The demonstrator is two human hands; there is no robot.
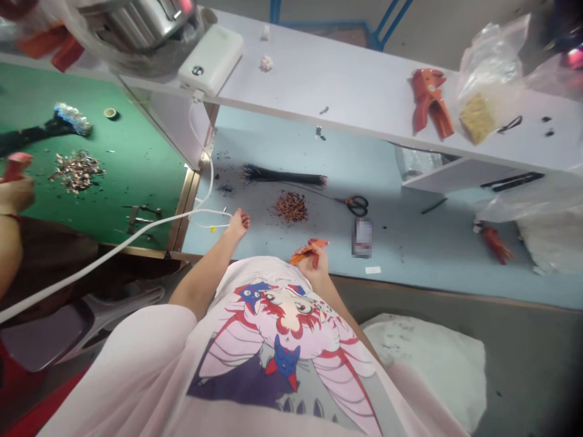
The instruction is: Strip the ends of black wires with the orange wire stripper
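Observation:
My right hand (319,261) is wrapped round an orange-handled wire stripper (317,244) at the bench's front edge, close to my shirt. Further left, my left hand (240,223) is closed over the blue bench top (264,240), beside a white cable (150,227). Whatever its curled fingers hold, if anything, is hidden. Beyond both hands lies a bundle of black wires (286,176) with frayed-looking coppery ends. In front of the bundle is a pile of small copper-coloured scraps (291,207). Black-handled scissors (357,205) rest to the right of the pile.
A blurred-out rectangular object (363,238) lies right of my right hand. The raised shelf (346,79) carries a white power bank (212,59) and a red wire stripper (430,103). On the left, a co-worker's hand (17,188) is over a green bench (102,200). A red-handled tool (496,244) lies far right.

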